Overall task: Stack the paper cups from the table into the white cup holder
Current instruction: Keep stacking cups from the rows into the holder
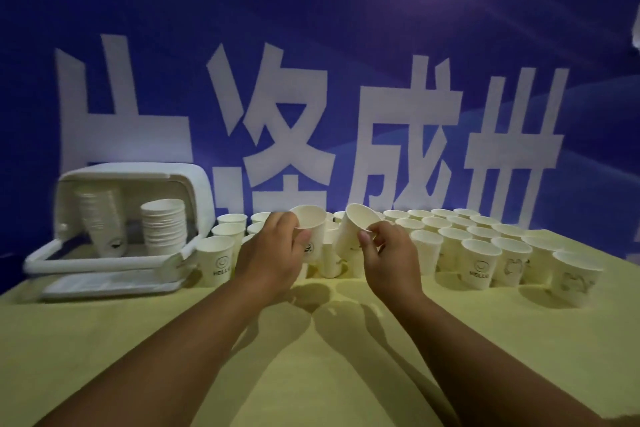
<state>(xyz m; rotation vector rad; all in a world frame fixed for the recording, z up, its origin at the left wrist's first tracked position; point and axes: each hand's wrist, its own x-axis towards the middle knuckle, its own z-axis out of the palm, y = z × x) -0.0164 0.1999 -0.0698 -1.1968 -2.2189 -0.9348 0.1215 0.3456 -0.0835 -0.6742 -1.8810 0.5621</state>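
Held cups: two, both just right of the white cup holder (104,263). Left hand (273,253) curled round one upright paper cup (310,218); right hand (388,253) gripping a second cup (353,229), tilted, mouth leaning toward the first. Inside the holder, two stacks: a taller stack (100,218) at its left, a shorter stack (162,225) at its right. Against the holder's right side, about six loose cups (215,253). Farther right of it, roughly eighteen more in a cluster (481,260), some hidden behind the hands, so count uncertain. Underneath, a yellow tabletop (311,374); behind the holder, a blue banner (346,45) with large white characters.
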